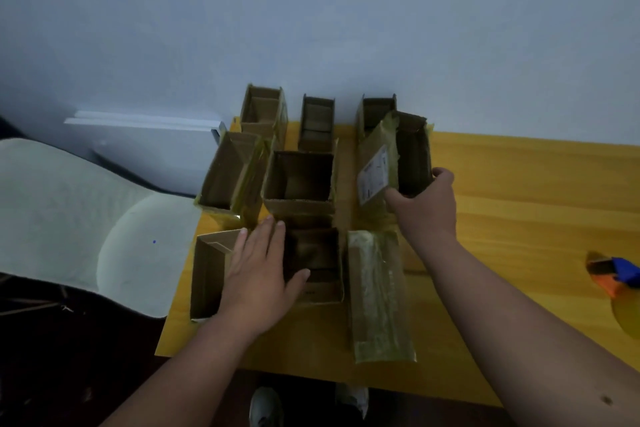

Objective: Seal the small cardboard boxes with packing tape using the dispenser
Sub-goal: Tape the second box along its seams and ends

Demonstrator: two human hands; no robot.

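Observation:
Several small open cardboard boxes stand in rows on the left part of a yellow table [519, 191]. My right hand [424, 204] grips the near rim of an open box with a white label [412, 152] at the back right. My left hand [258, 274] lies flat with straight fingers over the near-left boxes, between one open box [207, 274] and another [318, 263]. A box sealed with tape [379, 295] lies flat at the front. The orange and blue tape dispenser [614, 276] sits far right on the table, away from both hands.
A white chair [86, 218] stands left of the table. A white panel [149, 135] leans against the wall behind it. The wall runs directly behind the back row of boxes. Shoes [266, 407] show on the floor under the table's near edge.

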